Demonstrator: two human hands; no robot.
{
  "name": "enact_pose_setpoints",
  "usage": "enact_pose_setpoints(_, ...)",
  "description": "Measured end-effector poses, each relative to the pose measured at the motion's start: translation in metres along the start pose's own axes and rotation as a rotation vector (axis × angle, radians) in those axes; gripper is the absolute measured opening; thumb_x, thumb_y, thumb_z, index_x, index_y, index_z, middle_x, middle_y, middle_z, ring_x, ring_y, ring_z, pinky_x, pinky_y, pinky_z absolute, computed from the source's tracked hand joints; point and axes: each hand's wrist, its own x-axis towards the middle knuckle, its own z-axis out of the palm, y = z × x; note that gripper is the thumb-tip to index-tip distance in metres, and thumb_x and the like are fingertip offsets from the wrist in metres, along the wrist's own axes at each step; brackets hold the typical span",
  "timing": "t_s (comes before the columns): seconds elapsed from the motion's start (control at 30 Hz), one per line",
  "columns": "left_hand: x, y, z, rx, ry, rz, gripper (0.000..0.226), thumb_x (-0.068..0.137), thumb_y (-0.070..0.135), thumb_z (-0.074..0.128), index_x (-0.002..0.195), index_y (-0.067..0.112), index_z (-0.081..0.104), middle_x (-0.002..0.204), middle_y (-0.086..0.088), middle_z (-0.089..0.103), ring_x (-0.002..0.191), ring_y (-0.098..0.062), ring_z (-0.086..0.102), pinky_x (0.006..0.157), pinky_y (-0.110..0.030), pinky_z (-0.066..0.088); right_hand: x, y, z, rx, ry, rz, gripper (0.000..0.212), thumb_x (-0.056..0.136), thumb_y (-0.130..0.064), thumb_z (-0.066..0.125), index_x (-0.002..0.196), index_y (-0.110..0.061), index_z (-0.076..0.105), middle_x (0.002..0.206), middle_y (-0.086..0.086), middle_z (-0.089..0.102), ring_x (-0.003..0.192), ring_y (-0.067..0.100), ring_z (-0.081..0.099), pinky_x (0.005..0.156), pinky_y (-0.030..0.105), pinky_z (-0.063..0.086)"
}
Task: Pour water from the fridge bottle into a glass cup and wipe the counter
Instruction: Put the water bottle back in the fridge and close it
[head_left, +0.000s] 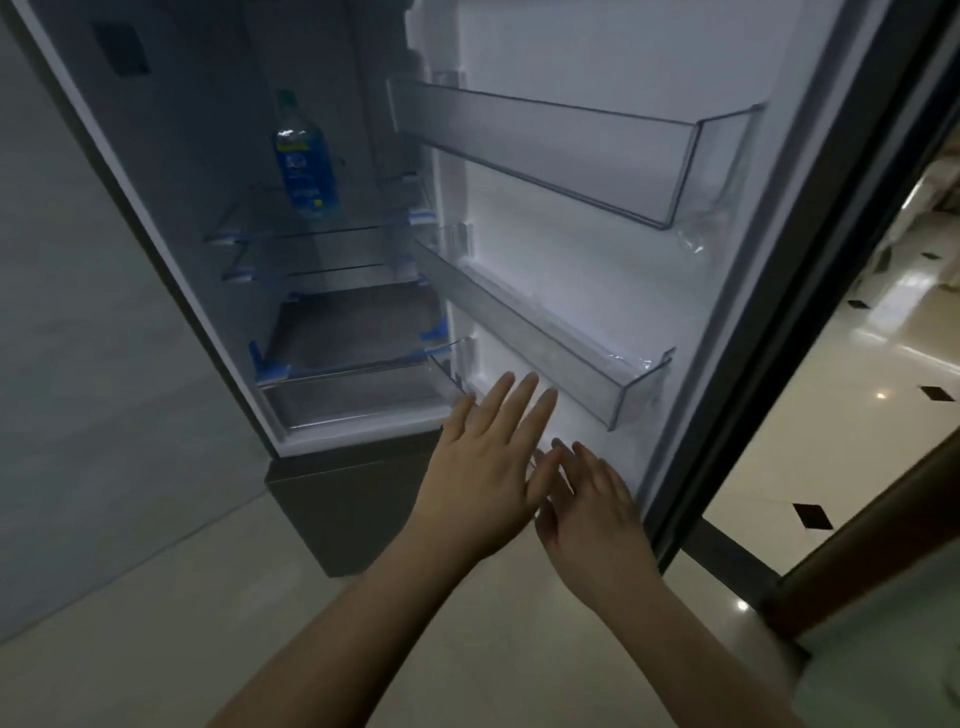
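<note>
Bottle (305, 156): clear plastic, blue label, green cap on; stood upright, alone on the upper glass shelf (270, 228) inside the open fridge (171, 171).

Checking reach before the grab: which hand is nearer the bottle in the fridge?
Left. The left hand is below and right of the bottle; the right hand is farther right and lower.

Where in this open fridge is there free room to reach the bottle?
Glass shelf is bare on both sides of the bottle; both door bins look empty. Crowded only low by the door, where left hand and right hand overlap.
</note>
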Motion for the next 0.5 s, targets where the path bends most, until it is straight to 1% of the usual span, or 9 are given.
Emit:
enact_pose_setpoints(0.07, 0.018, 0.019, -0.004, -0.036, 0.041, 0.081, 0.058, 0.103, 0.049, 0.024, 0.154, 0.022, 0.026, 0.161, -0.001, 0.024, 0.150, -0.018, 0.016, 0.122, -0.042, 0.013, -0.002, 0.006, 0.008, 0.007, 0.067, -0.031, 0.053, 0.090, -0.032, 0.046, 0.139, -0.013, 0.038, 0.140, 0.012, 0.052, 0.132, 0.028, 0.047, 0.113, 0.041, 0.030)
enact_pose_setpoints(0.13, 0.034, 0.037, -0.006, -0.058, 0.059, 0.134, 0.061, 0.101, 0.050, 0.026, 0.155, 0.020, 0.025, 0.161, -0.001, 0.027, 0.150, -0.017, 0.017, 0.122, -0.042, 0.013, -0.003, 0.012, 0.014, 0.016, 0.138, -0.004, 0.045, 0.088, -0.021, 0.049, 0.130, -0.008, 0.039, 0.132, 0.016, 0.052, 0.123, 0.029, 0.047, 0.107, 0.040, 0.030)
enact_pose_setpoints(0.17, 0.040, 0.042, -0.004, -0.068, 0.053, 0.138, 0.062, 0.101, 0.051, 0.026, 0.155, 0.020, 0.026, 0.160, -0.001, 0.030, 0.149, -0.017, 0.018, 0.122, -0.043, 0.014, -0.003, 0.015, 0.016, 0.017, 0.155, 0.011, 0.041, 0.088, -0.019, 0.050, 0.126, -0.006, 0.043, 0.128, 0.017, 0.052, 0.119, 0.029, 0.047, 0.104, 0.040, 0.031)
enact_pose_setpoints(0.23, 0.046, 0.047, 0.001, -0.074, 0.046, 0.129, 0.062, 0.100, 0.051, 0.030, 0.152, 0.018, 0.032, 0.154, -0.002, 0.039, 0.147, -0.018, 0.025, 0.120, -0.046, 0.021, -0.009, 0.019, 0.015, -0.039, 0.109, -0.041, 0.036, 0.090, -0.023, 0.044, 0.118, -0.006, 0.058, 0.119, 0.017, 0.061, 0.114, 0.030, 0.052, 0.102, 0.042, 0.036)
enact_pose_setpoints(0.3, 0.046, 0.046, 0.006, -0.055, 0.056, 0.123, 0.059, 0.100, 0.051, 0.035, 0.148, 0.017, 0.039, 0.149, -0.002, 0.045, 0.145, -0.019, 0.030, 0.118, -0.046, 0.025, -0.015, 0.021, 0.007, -0.013, 0.075, -0.066, 0.038, 0.089, -0.027, 0.040, 0.111, -0.009, 0.066, 0.113, 0.014, 0.067, 0.112, 0.029, 0.058, 0.102, 0.043, 0.043)
enact_pose_setpoints(0.37, 0.044, 0.042, 0.008, -0.038, 0.074, 0.126, 0.056, 0.099, 0.050, 0.038, 0.144, 0.016, 0.043, 0.146, -0.003, 0.048, 0.143, -0.019, 0.033, 0.115, -0.045, 0.029, -0.019, 0.020, 0.001, 0.041, 0.097, -0.039, 0.036, 0.083, -0.025, 0.054, 0.114, -0.011, 0.065, 0.117, 0.011, 0.066, 0.113, 0.028, 0.060, 0.102, 0.042, 0.045)
enact_pose_setpoints(0.43, 0.043, 0.039, 0.007, -0.035, 0.096, 0.121, 0.053, 0.098, 0.049, 0.040, 0.140, 0.016, 0.045, 0.143, -0.003, 0.051, 0.141, -0.020, 0.036, 0.112, -0.044, 0.032, -0.022, 0.019, 0.000, 0.065, 0.089, -0.028, 0.046, 0.076, -0.023, 0.068, 0.121, -0.013, 0.062, 0.125, 0.010, 0.063, 0.119, 0.028, 0.059, 0.103, 0.042, 0.043)
enact_pose_setpoints(0.47, 0.041, 0.037, 0.007, -0.034, 0.103, 0.117, 0.052, 0.098, 0.048, 0.042, 0.139, 0.016, 0.045, 0.142, -0.003, 0.051, 0.140, -0.020, 0.036, 0.111, -0.043, 0.033, -0.024, 0.019, -0.001, 0.070, 0.090, -0.030, 0.050, 0.077, -0.025, 0.067, 0.125, -0.014, 0.059, 0.130, 0.010, 0.060, 0.123, 0.028, 0.056, 0.104, 0.041, 0.041)
enact_pose_setpoints(0.5, 0.038, 0.035, 0.007, -0.033, 0.107, 0.111, 0.052, 0.098, 0.048, 0.043, 0.139, 0.017, 0.045, 0.142, -0.003, 0.051, 0.141, -0.019, 0.036, 0.111, -0.042, 0.033, -0.026, 0.020, -0.003, 0.074, 0.106, -0.037, 0.049, 0.082, -0.026, 0.060, 0.129, -0.015, 0.058, 0.134, 0.009, 0.058, 0.127, 0.028, 0.052, 0.105, 0.042, 0.040)
